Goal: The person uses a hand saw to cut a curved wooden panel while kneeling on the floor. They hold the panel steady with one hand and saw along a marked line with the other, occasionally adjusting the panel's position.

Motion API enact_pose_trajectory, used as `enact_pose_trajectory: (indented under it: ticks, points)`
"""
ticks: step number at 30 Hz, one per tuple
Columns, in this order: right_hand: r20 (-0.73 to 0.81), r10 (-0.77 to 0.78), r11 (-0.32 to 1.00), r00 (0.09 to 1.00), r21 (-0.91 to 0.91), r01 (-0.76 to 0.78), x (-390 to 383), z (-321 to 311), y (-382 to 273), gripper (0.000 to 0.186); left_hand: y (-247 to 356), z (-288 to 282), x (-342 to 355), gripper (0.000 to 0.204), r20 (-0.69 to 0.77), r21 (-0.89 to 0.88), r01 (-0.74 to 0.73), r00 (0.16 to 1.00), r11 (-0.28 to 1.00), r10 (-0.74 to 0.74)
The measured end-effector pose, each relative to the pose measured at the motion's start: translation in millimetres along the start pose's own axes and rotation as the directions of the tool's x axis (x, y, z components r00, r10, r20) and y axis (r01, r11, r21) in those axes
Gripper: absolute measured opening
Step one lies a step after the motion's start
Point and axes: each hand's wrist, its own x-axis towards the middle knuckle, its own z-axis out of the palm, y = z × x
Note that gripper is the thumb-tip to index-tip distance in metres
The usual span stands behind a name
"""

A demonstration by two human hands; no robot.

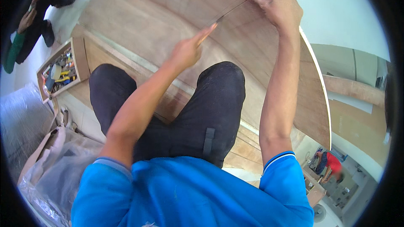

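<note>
My left hand [186, 52] is closed, its index finger stretched along a slim dark-tipped tool [219, 19] whose exact kind is too small to tell. The tip meets the face of a large curved brown wooden panel [307, 96], where a thin dark line runs up toward my other hand. My right hand [283, 6] grips the panel's pale upper edge, the thumb on the near face and the fingers partly hidden behind. The panel leans up in front of my knees.
To the left, a wooden tray [78, 59] holds hand tools and a tape roll. Clear plastic sheeting [71, 164] is bunched at lower left. Another person [35, 17] in dark trousers stands at upper left; a person in red [332, 164] bends over at lower right.
</note>
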Motion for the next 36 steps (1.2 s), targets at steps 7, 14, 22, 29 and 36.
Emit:
enact_pose_trajectory:
  ticks: [7,14,22,29,36]
  points:
    - [0.030,0.031,1.000,0.999,0.004,-0.031,-10,-1,18,0.067,59,-34,-55,0.078,0.199,0.035,0.189,0.961,0.981,-0.192]
    - [-0.059,0.004,1.000,0.998,0.013,-0.003,-10,-21,-12,0.057,53,-57,-89,0.082,0.217,0.154,0.281,0.925,0.947,-0.310]
    - [-0.024,-0.021,0.999,0.999,-0.048,0.020,18,22,34,0.068,31,-20,-54,0.083,0.103,0.048,0.085,0.991,0.995,-0.089]
    - [0.032,0.010,0.999,0.999,0.048,-0.011,18,2,18,0.066,52,-72,-119,0.080,0.196,0.045,0.192,0.961,0.980,-0.197]
    - [-0.043,-0.037,0.999,0.998,0.023,0.038,14,5,7,0.063,-4,15,24,0.076,-0.044,-0.070,0.008,0.999,0.998,-0.011]
